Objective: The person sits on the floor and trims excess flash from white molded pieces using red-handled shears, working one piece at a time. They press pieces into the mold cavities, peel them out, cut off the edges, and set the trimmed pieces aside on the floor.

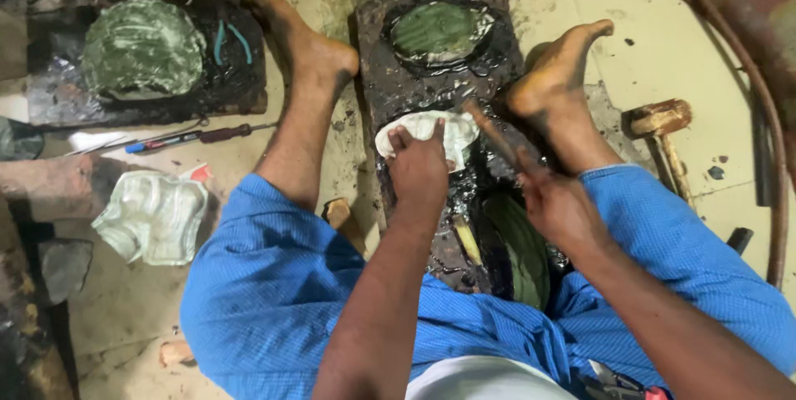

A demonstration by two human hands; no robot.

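I sit on the floor with my bare feet on either side of a dark pitch-covered board [390, 77]. My left hand [417, 166] presses down on a pale embossed metal piece [452, 130] lying on the board's middle. My right hand [557, 205] grips a thin wooden-handled tool [491, 130] whose tip points toward that piece. A green oval metal piece [435, 31] is set in the pitch at the board's far end. Another green piece [518, 251] lies on the near end, between my knees.
A second pitch board [240, 77] at the left carries a large green-white embossed piece [143, 48]. A pale embossed sheet [153, 216], a screwdriver [220, 133] and a pen lie on the floor. A wooden mallet [663, 130] rests right of my foot, by a curved pipe [775, 193].
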